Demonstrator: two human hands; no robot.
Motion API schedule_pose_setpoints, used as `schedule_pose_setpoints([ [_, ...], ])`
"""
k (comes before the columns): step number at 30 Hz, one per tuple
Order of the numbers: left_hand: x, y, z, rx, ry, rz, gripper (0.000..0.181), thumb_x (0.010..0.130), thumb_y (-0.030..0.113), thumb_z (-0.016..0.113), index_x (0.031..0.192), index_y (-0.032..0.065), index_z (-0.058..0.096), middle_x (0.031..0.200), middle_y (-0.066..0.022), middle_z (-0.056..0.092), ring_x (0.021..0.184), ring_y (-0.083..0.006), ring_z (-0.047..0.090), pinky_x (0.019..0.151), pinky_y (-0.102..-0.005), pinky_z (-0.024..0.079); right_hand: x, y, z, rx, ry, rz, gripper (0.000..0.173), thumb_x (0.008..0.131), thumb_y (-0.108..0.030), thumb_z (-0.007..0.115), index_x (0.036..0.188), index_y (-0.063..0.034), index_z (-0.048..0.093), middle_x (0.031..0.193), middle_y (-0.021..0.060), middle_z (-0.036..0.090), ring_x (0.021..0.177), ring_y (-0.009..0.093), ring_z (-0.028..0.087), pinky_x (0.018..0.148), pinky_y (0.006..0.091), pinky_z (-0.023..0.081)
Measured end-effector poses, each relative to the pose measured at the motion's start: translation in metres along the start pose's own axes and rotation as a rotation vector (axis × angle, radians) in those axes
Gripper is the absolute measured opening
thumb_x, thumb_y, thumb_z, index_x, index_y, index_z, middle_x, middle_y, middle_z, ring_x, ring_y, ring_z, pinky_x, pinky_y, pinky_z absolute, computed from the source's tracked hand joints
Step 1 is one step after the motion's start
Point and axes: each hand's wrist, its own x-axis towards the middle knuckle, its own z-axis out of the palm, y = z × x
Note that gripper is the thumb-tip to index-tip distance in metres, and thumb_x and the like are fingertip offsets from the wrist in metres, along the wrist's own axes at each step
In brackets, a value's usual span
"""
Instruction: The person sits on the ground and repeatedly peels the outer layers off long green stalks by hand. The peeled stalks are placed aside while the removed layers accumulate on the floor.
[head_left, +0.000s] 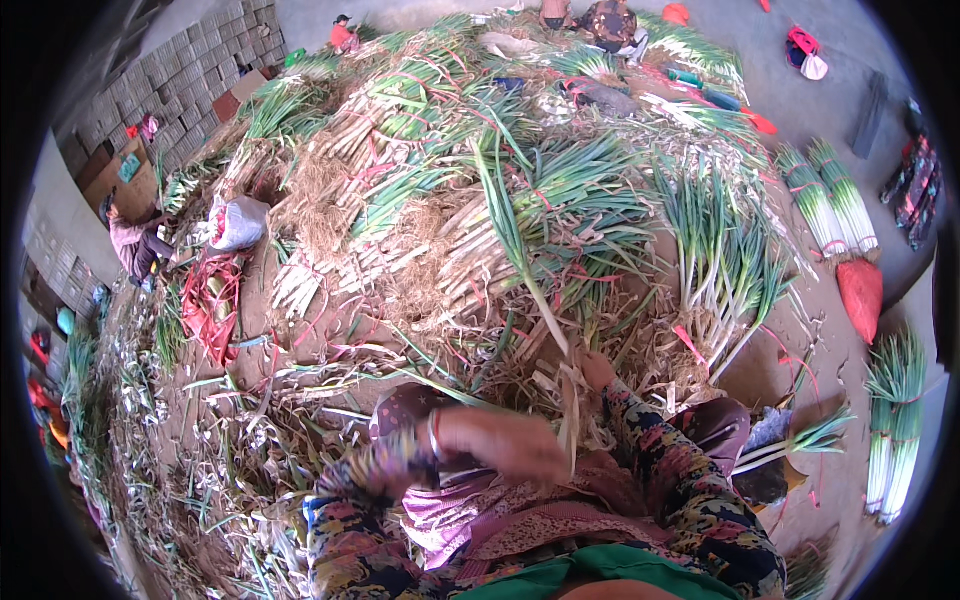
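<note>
My right hand (595, 369) is closed around the lower end of a long green onion (546, 311), whose green leaves point up and away from me. Dry outer leaves (572, 416) hang below that hand towards my lap. My left hand (510, 446), blurred, is over my lap beside these dry leaves; whether its fingers grip anything cannot be told. Just beyond my hands lies a big heap of green onions (465, 255) with roots and dry husks. More onions with green tops (712, 255) lie to the right.
Tied onion bundles (829, 199) lie at the right, with others (896, 427) nearer. Dry leaf waste (247, 480) covers the floor at left. A white sack (238, 223) and red netting (212, 307) lie beyond it. A person (135, 240) sits at far left; others are at the top.
</note>
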Motion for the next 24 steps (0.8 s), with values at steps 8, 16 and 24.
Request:
schedule_pose_setpoints([
  [8,-0.001,-0.145,-0.133,-0.999,1.355,0.523,0.057,0.095,0.048,0.032,0.101,-0.0053,0.051,0.093,-0.0176,0.062,0.084,-0.0246,0.061,0.085,-0.0385,0.048,-0.152,-0.118,-0.039,0.364,-0.032,-0.326,0.032,0.09,-0.015,0.051,0.119,-0.0018,0.053,0.089,0.017,0.061,0.082,0.026,0.061,0.076,0.0336,0.048],
  [16,-0.012,-0.124,-0.142,-1.236,1.217,1.009,0.036,0.091,0.036,0.051,0.105,0.0026,0.051,0.111,-0.0164,0.057,0.108,-0.0293,0.055,0.092,-0.0442,0.046,-0.103,-0.09,-0.067,-0.51,-0.105,-0.549,0.03,0.077,-0.003,0.049,0.106,-0.0062,0.058,0.099,0.0163,0.06,0.092,0.035,0.058,0.078,0.0427,0.049],
  [24,-0.01,-0.103,-0.122,-1.059,1.235,0.947,0.047,0.09,0.036,0.053,0.125,0.005,0.048,0.124,-0.0093,0.05,0.117,-0.0222,0.045,0.102,-0.0383,0.035,0.034,-0.259,-0.054,0.54,0.332,-0.572,0.023,0.083,-0.016,0.066,0.098,0.0006,0.061,0.08,0.0055,0.063,0.068,0.008,0.055,0.06,0.0227,0.044],
])
